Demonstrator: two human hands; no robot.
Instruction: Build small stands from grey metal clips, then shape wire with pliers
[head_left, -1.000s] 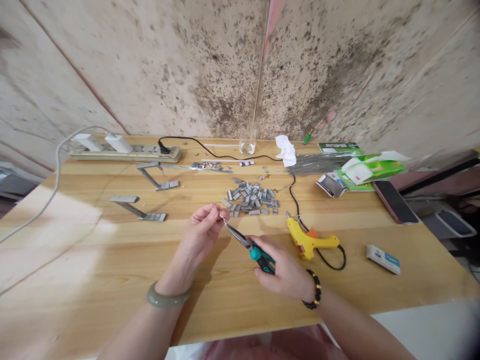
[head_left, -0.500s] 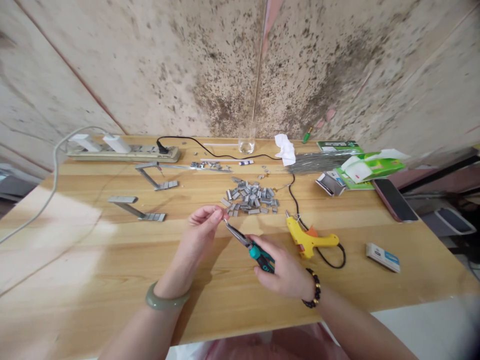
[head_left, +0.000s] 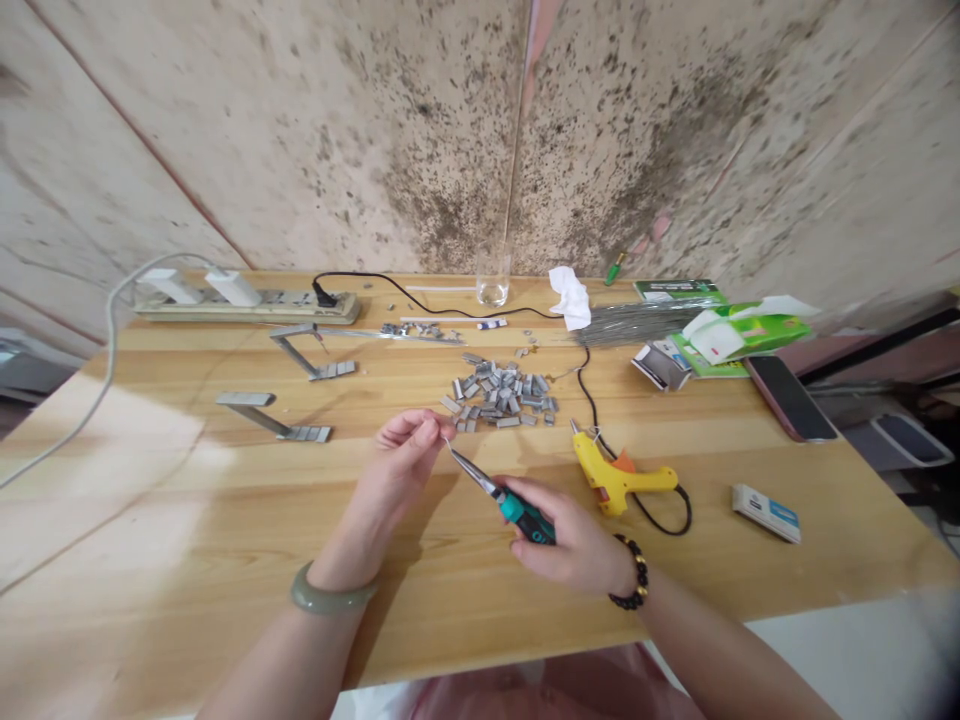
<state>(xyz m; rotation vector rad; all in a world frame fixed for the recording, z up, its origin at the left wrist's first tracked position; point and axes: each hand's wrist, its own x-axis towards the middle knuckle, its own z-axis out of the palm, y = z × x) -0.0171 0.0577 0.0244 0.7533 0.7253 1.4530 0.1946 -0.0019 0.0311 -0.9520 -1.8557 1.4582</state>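
My right hand (head_left: 566,530) is wrapped round the teal-and-black handles of long-nose pliers (head_left: 517,510). Their jaws look closed and point up and left toward my left hand (head_left: 409,445), whose thumb and fingers pinch a thin, pale piece of wire (head_left: 448,443). The pliers' tip meets the free end of this wire; most of it is hidden by the fingers. Just beyond both hands lies a loose pile of grey staple strips (head_left: 501,392). Left of it stand two bent shapes built of the same grey strips, a nearer one (head_left: 255,410) and a farther one (head_left: 296,350).
A yellow glue gun (head_left: 619,480) with a black cord lies to the right, near a small box (head_left: 766,513) and a phone (head_left: 790,400). Farther back are a bundle of wires (head_left: 645,322), a tissue pack (head_left: 750,330), a glass (head_left: 493,285) and a power strip (head_left: 292,308).
My right hand has shifted slightly right and rolled a little, and the pliers' jaws appear closer together. More of the thin wire shows between the pliers' tip and my left fingers.
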